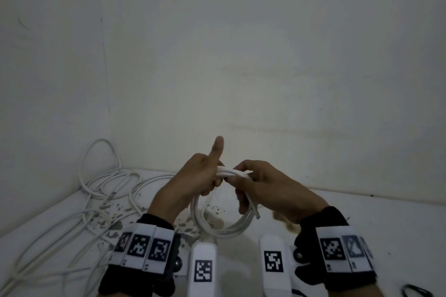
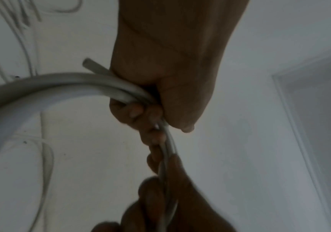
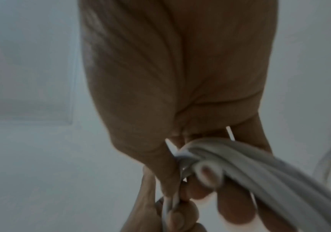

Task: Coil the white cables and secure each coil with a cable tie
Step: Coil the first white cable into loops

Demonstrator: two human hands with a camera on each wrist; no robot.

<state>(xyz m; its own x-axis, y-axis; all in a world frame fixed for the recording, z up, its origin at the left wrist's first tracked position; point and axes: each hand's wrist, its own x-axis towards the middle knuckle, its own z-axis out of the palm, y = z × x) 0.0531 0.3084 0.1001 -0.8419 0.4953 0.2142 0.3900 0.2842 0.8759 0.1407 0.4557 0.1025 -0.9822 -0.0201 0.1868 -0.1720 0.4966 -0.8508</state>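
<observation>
Coil held in both hands

Centre of frame: left hand [image 1: 193,176] grips top of white cable coil [image 1: 218,222] w/ thumb up; right hand [image 1: 263,188] pinches same strands beside it (cut end pokes out below). Loose cables [image 1: 96,190] lie at left on desk [image 1: 362,212].

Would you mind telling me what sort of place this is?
Probably a bare indoor corner used as a workspace: plain white walls, a white chipped surface, and loose white cables piled beside the hands.
</observation>
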